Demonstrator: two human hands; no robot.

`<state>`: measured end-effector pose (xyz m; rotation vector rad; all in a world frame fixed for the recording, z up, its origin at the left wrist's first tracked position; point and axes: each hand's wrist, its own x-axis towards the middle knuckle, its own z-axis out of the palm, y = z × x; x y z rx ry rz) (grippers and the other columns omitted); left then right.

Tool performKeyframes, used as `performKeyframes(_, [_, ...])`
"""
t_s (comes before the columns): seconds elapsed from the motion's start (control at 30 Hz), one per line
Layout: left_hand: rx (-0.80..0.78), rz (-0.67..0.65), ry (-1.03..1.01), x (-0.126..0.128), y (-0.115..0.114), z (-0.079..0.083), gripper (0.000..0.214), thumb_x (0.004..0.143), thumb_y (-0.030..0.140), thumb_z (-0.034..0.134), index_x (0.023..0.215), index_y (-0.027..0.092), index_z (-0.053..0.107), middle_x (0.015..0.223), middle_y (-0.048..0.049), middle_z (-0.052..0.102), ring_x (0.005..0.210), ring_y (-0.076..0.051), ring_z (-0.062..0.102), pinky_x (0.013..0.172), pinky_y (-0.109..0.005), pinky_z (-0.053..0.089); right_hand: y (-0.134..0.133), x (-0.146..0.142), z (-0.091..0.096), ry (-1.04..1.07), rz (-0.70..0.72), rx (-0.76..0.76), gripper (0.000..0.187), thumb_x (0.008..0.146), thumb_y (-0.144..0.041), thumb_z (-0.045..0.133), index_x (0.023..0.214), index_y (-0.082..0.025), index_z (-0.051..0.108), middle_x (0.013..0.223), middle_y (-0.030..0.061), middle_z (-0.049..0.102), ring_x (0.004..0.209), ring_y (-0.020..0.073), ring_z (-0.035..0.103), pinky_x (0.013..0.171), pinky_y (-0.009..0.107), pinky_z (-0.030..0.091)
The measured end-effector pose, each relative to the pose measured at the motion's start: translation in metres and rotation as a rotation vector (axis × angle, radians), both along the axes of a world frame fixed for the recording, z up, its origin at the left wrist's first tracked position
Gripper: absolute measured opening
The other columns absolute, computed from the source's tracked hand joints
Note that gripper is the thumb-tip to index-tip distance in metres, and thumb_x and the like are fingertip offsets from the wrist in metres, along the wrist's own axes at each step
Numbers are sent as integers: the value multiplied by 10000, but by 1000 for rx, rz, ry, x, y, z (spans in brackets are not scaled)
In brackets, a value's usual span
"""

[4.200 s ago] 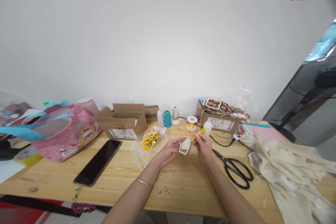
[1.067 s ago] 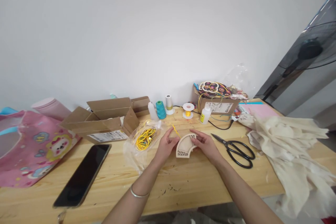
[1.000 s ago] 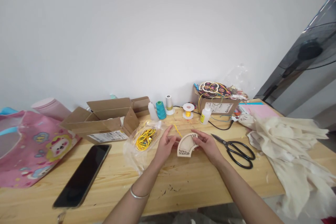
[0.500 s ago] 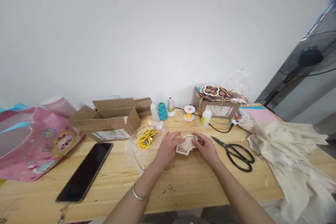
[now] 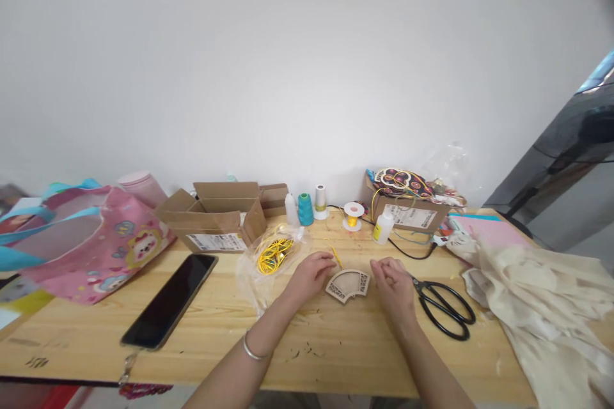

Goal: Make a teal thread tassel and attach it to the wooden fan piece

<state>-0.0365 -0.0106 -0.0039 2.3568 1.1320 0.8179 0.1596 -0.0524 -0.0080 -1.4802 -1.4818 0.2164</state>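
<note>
A fan-shaped wooden pendant [image 5: 348, 285] with cut-out lattice ends lies flat on the table between my hands. From its upper edge a yellow cord [image 5: 336, 257] runs up and away. My left hand [image 5: 311, 277] is just left of the pendant, fingers bent together with the tips close to the cord; whether they pinch anything is hidden. On the other side, my right hand [image 5: 395, 285] hovers apart from the pendant with curled, closed fingers, and what is in them cannot be made out. Black-handled scissors [image 5: 444, 308] lie right beside that hand.
Behind stand a teal thread cone [image 5: 306, 209], a cord spool [image 5: 353, 216] and a glue bottle [image 5: 383, 228]. A plastic bag [image 5: 274, 255] holds yellow cord. Leftward are a phone [image 5: 170, 300], an open carton [image 5: 215, 223] and a pink bag [image 5: 110, 243]; cream cloth [image 5: 537, 294] covers the right.
Both hands have let go of the wooden pendant, which now lies on the table. My right hand has moved right, towards the scissors, and its fingers have curled. The view has shifted slightly.
</note>
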Motion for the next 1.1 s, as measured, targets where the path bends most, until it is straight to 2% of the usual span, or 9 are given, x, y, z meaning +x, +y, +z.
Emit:
performKeyframes(0.13, [36,14,13,-2,-2,3,264,818,193,391,947,197,621,1081,-66,580,996,-144,524,878,-318,418,-1,-7,-1,-258,211,21,154,712,-318,559,660,-198,642,832,69,616,829,200,516,750,346,406])
performKeyframes(0.23, [61,21,52,-10,-1,7,267,802,174,407,977,195,608,1142,-91,539,1069,-180,473,920,-386,369,0,-12,-6,-411,328,-51,310,622,-329,643,921,-247,649,1049,66,594,1022,259,471,880,425,350])
performKeyframes(0.37, [64,-23,256,-32,3,11,247,762,216,489,977,213,610,1162,-111,519,1113,-249,431,950,-491,283,5,-4,-13,-425,183,-47,231,660,-282,601,869,-209,666,987,82,624,973,259,502,864,431,371])
performKeyframes(0.53, [29,-54,242,-61,0,9,219,784,226,460,933,221,621,1104,-78,561,1042,-183,495,913,-369,365,5,6,-10,-282,-26,115,172,717,-306,545,728,-185,666,894,90,635,890,233,524,799,401,409])
performKeyframes(0.67, [3,-31,160,-68,-3,4,263,827,237,386,944,195,618,1059,-74,580,978,-137,529,859,-287,411,11,-8,6,-153,81,51,241,735,-338,533,566,-196,630,786,72,645,783,210,557,743,384,418])
performKeyframes(0.8, [-89,-48,-26,-62,-3,5,256,822,247,401,929,193,627,1009,-66,602,920,-134,549,833,-285,420,49,-35,33,-81,339,-105,118,702,-275,556,663,-210,647,743,37,653,737,185,578,725,338,435])
performKeyframes(0.87, [-97,-57,-43,-61,-3,7,255,822,246,400,913,187,630,969,-65,618,894,-134,556,817,-280,423,77,-51,44,-83,324,-118,153,685,-260,563,799,-206,650,829,46,650,761,190,572,731,340,433])
performKeyframes(0.97, [-109,-70,-43,-63,-4,7,239,814,256,415,860,184,639,873,-54,644,824,-132,572,763,-260,438,118,-76,55,-68,289,-140,419,669,-232,572,1086,-198,547,1019,72,603,735,173,570,727,335,435])
performKeyframes(1.1, [-117,-37,-39,-67,-5,6,244,810,272,418,851,180,641,848,-55,653,802,-138,577,745,-262,436,152,-108,58,-33,274,-182,573,630,-215,614,1182,-200,460,1102,85,562,798,183,574,759,325,427])
